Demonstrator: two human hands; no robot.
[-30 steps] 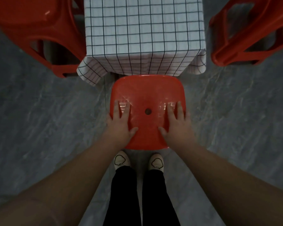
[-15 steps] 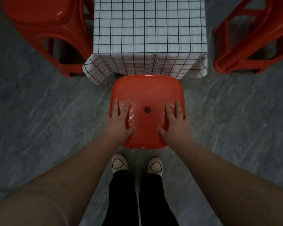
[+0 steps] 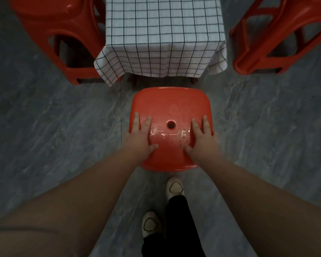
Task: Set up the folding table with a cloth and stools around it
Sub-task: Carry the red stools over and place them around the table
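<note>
A red plastic stool (image 3: 170, 106) with a round hole in its seat stands in front of me, just short of the table's near end. My left hand (image 3: 139, 135) grips the seat's left edge and my right hand (image 3: 200, 135) grips its right edge, thumbs on top. The folding table is covered by a white cloth (image 3: 161, 34) with a dark grid, whose hem hangs over the near end. A second red stool (image 3: 63, 34) stands at the table's left side and a third red stool (image 3: 278, 38) at its right side.
The floor (image 3: 54, 127) is grey marbled tile, open on both sides of the near stool. My feet in pale shoes (image 3: 174, 188) stand behind the stool, the left foot set further back.
The stool now shows a gap of floor between it and the hanging cloth, where it earlier reached the hem. My left foot has stepped back. Both hands keep their hold on the seat.
</note>
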